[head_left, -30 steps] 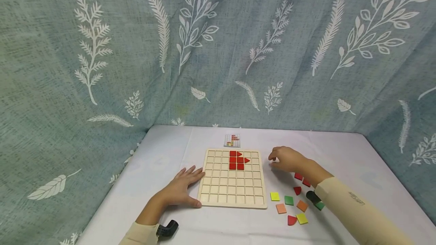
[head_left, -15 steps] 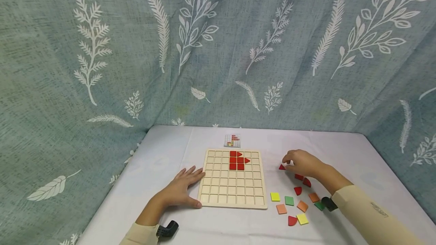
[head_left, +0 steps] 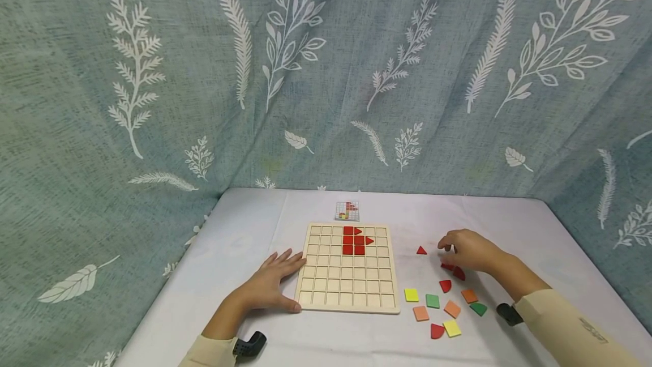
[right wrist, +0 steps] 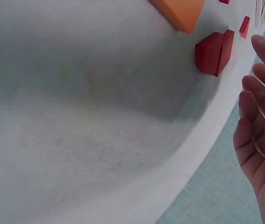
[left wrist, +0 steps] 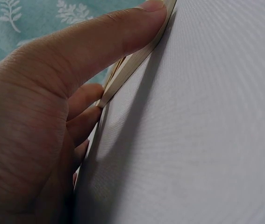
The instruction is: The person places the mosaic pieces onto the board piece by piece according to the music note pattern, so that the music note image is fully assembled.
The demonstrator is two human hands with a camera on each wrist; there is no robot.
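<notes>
A wooden grid board (head_left: pixel 346 282) lies on the white table, with several red square and triangular tiles (head_left: pixel 354 240) set in its upper cells. My left hand (head_left: pixel 272 282) rests at the board's left edge, fingers spread and straight, thumb by the near corner; the left wrist view shows the thumb (left wrist: pixel 118 37) against the wooden rim. My right hand (head_left: pixel 468 249) hovers right of the board, above a red square tile (head_left: pixel 447 266) and a red quarter-round tile (head_left: pixel 459 273). In the right wrist view its fingers are loosely bent and hold nothing. A red triangle tile (head_left: pixel 421 250) lies left of it.
Loose tiles lie right of the board: yellow (head_left: pixel 411 295), green (head_left: pixel 432 301), orange (head_left: pixel 451 309) and red (head_left: pixel 437 331) ones. A small pattern card (head_left: pixel 347 210) lies behind the board. A leaf-patterned curtain (head_left: pixel 326 101) hangs behind the table.
My right hand has moved right and slightly nearer, away from the board, leaving the red triangle tile uncovered on the table. My left hand has stayed at the board's edge.
</notes>
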